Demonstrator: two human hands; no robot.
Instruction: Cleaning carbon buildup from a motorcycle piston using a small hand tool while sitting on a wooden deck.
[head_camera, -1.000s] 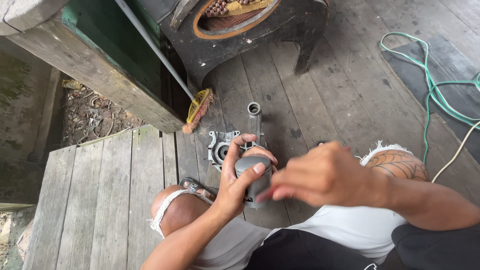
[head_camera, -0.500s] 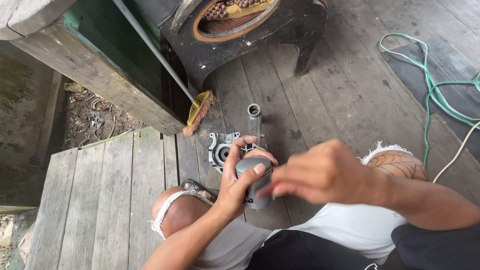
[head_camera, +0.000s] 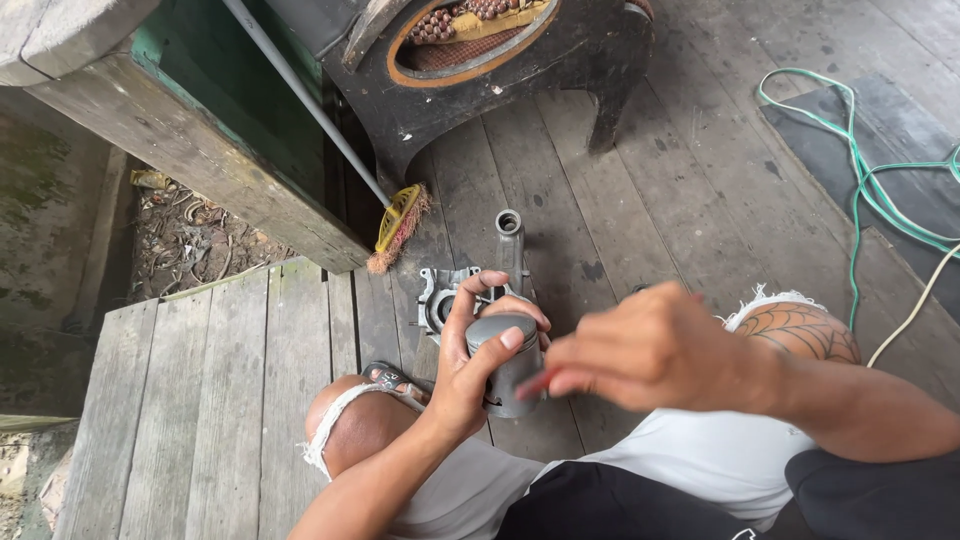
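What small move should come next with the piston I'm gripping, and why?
Probably bring the right hand a touch closer and set the small red-tipped thing pinched in its fingertips against the piston's side. The left hand already wraps the grey metal piston upright and steady, and the tip sits just beside its skirt, seemingly not yet touching.

You look through a single camera on your head, aimed steeply down and forward over your knees. Your left hand (head_camera: 470, 375) and right hand (head_camera: 650, 350) sit close beneath it, mid-frame; beyond them the wooden deck (head_camera: 700, 180) stretches away.
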